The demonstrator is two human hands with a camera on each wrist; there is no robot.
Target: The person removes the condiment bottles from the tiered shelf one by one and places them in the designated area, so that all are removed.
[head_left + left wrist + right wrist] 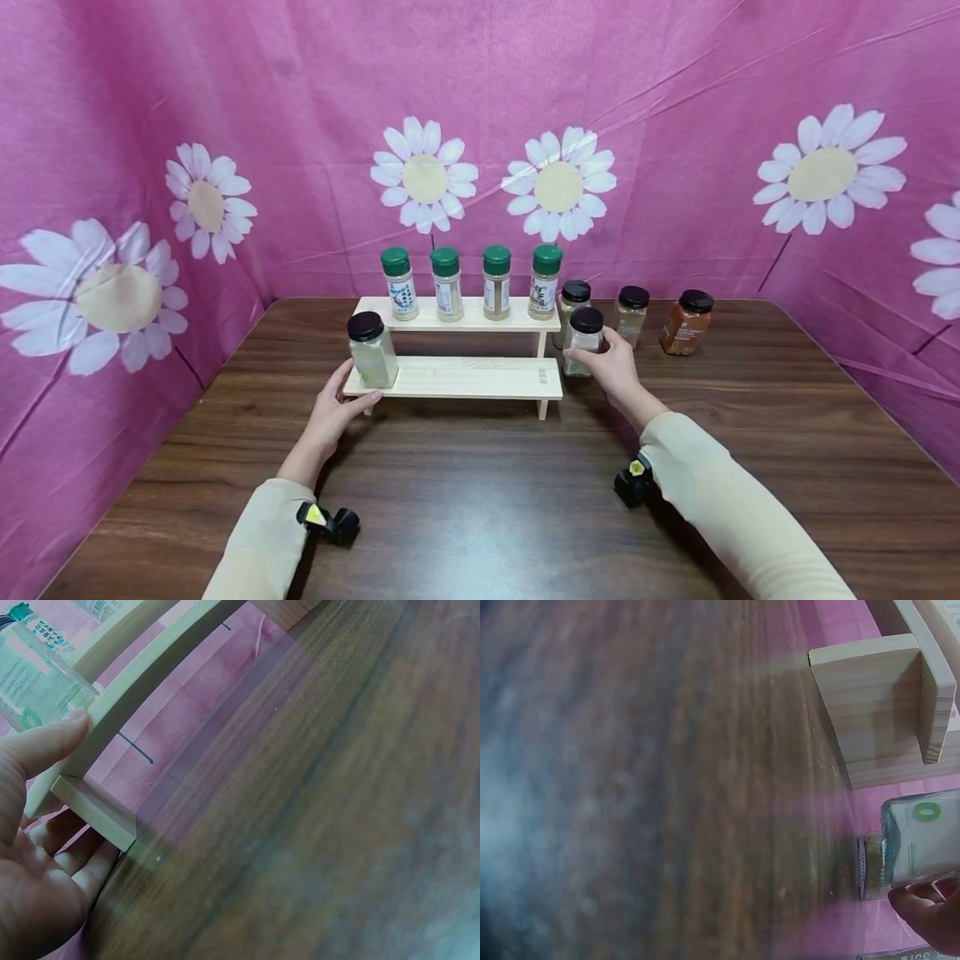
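Note:
A two-step wooden rack (465,383) stands on the table. My left hand (335,414) grips the left end of its lower step, with the thumb (56,742) at the front edge and the fingers round by the end leg (97,814). Just above that hand, a black-lidded spice jar (373,354) stands on the lower step. To the right of the rack, my right hand (618,367) pinches another black-lidded spice jar (584,340) between thumb and fingers. In the right wrist view this spice jar (930,836) is upright beside the rack's end, partly cut off by the frame.
Several green-lidded shakers (497,283) stand in a row on the upper step. Behind the right hand are black-lidded jars, including a pale one (630,315) and an orange-red one (686,323). A pink cloth with daisies (480,75) hangs behind the brown table (480,500).

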